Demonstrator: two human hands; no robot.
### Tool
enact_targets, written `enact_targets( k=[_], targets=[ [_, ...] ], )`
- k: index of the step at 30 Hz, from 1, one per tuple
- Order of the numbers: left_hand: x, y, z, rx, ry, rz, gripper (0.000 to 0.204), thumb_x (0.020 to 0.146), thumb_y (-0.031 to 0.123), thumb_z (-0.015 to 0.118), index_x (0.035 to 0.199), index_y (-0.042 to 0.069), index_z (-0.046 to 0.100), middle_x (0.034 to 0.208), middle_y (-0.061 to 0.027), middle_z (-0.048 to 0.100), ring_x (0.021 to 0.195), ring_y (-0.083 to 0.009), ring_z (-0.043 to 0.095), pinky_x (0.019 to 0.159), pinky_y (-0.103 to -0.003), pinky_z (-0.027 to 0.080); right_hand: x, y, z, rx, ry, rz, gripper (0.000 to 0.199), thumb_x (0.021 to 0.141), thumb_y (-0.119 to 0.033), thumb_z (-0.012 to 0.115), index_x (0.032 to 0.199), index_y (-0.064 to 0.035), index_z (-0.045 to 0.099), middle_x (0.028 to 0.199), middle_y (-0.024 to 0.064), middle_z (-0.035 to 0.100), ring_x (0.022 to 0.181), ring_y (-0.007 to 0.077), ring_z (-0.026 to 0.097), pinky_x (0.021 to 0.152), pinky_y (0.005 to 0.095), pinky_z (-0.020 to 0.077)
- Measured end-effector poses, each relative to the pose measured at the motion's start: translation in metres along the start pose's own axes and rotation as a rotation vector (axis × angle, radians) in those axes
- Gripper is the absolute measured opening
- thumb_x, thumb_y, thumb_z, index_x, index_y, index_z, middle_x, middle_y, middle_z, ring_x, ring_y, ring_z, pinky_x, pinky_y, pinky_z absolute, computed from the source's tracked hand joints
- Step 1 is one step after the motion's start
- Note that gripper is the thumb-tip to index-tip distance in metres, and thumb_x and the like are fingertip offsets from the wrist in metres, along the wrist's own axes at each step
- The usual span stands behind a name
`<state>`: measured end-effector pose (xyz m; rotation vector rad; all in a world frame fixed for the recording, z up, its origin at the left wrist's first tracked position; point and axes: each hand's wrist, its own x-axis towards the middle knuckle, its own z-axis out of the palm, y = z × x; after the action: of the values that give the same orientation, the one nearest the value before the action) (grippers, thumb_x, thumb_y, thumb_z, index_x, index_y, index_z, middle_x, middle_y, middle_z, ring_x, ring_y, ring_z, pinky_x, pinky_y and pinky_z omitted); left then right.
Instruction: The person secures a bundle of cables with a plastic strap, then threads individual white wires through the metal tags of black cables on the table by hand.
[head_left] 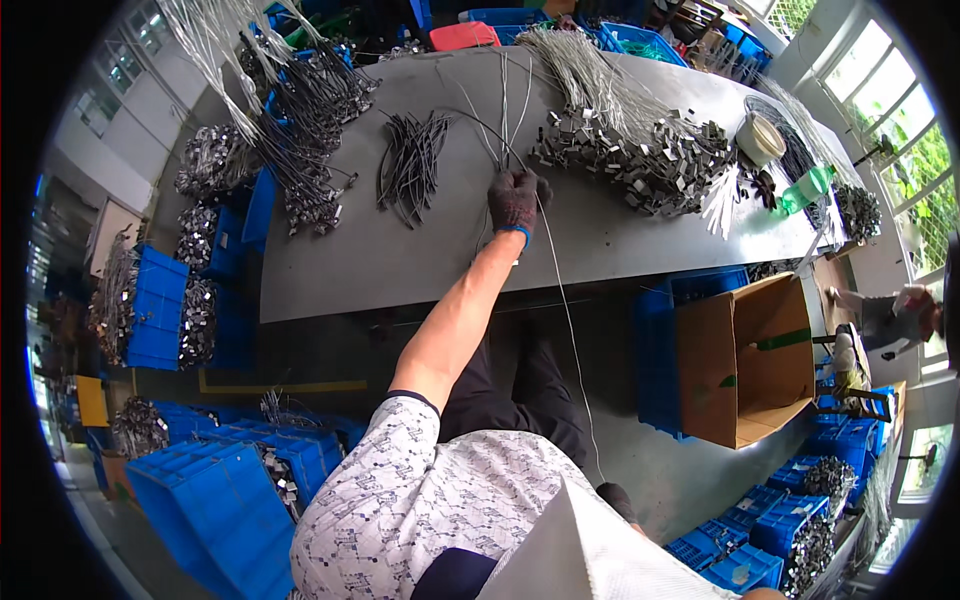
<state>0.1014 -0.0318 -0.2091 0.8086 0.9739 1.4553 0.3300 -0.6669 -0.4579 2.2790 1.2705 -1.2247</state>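
Note:
My left hand [514, 203], in a dark knitted glove with a blue cuff, is closed round a small bunch of thin wires [505, 110] over the middle of the steel table. The wires fan out beyond the fist. From beside it a long pale wire [568, 310] hangs over the table's near edge and runs down to my right hand [617, 498]. That gloved hand is low by my right side, closed where the wire reaches it; its fingers are partly hidden by white cloth. Left of my fist lies a bundle of short black cables [412, 165].
A large heap of pale cables with metal connectors [640, 160] covers the table's right side, near a green bottle [806, 190] and a cream bowl [760, 140]. An open cardboard box [745, 360] stands below. Blue crates [210, 510] surround me. Another person [895, 320] is at far right.

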Motion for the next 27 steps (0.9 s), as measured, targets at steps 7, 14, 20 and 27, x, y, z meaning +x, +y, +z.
enact_targets(
  k=[7, 14, 20, 27],
  targets=[
    [-0.015, -0.084, -0.061, 0.575, -0.342, -0.056, 0.027, 0.087, 0.025, 0.069, 0.104, 0.003, 0.069, 0.087, -0.0050, 0.071, 0.081, -0.0172, 0.070, 0.074, -0.032, 0.056, 0.022, -0.085, -0.064, 0.567, 0.067, -0.116, 0.040, 0.098, -0.040, 0.054, 0.107, -0.0025, 0.066, 0.081, 0.0161, 0.070, 0.071, 0.0252, 0.070, 0.064, 0.0397, 0.0523],
    [-0.130, -0.094, -0.034, 0.654, -0.485, -0.224, 0.027, 0.080, 0.025, 0.075, 0.089, -0.001, 0.075, 0.079, -0.0062, 0.073, 0.077, -0.0089, 0.064, 0.071, -0.029, 0.052, 0.126, -0.289, -0.261, 0.884, 0.777, -0.788, 0.048, 0.105, -0.034, 0.049, 0.136, 0.0026, 0.051, 0.119, 0.0214, 0.064, 0.100, 0.0268, 0.066, 0.085, 0.0387, 0.0535],
    [-0.062, -0.075, -0.069, 0.786, -0.403, -0.077, 0.025, 0.080, 0.024, 0.073, 0.091, 0.001, 0.076, 0.081, -0.0114, 0.075, 0.075, -0.0163, 0.070, 0.071, -0.033, 0.054, 0.173, -0.406, -0.303, 0.971, 0.532, -0.856, 0.048, 0.105, -0.032, 0.048, 0.138, 0.0033, 0.047, 0.134, 0.0296, 0.054, 0.110, 0.0388, 0.063, 0.097, 0.0385, 0.0497],
    [0.014, -0.023, -0.133, 1.079, -0.067, 0.073, 0.029, 0.082, 0.030, 0.067, 0.096, 0.005, 0.068, 0.084, -0.0199, 0.069, 0.081, -0.0379, 0.068, 0.073, -0.045, 0.054, 0.179, -0.483, -0.378, 0.691, 0.753, -0.715, 0.052, 0.096, -0.027, 0.065, 0.138, 0.0005, 0.049, 0.122, 0.0208, 0.064, 0.094, 0.0253, 0.067, 0.081, 0.0341, 0.0550]
  ],
)
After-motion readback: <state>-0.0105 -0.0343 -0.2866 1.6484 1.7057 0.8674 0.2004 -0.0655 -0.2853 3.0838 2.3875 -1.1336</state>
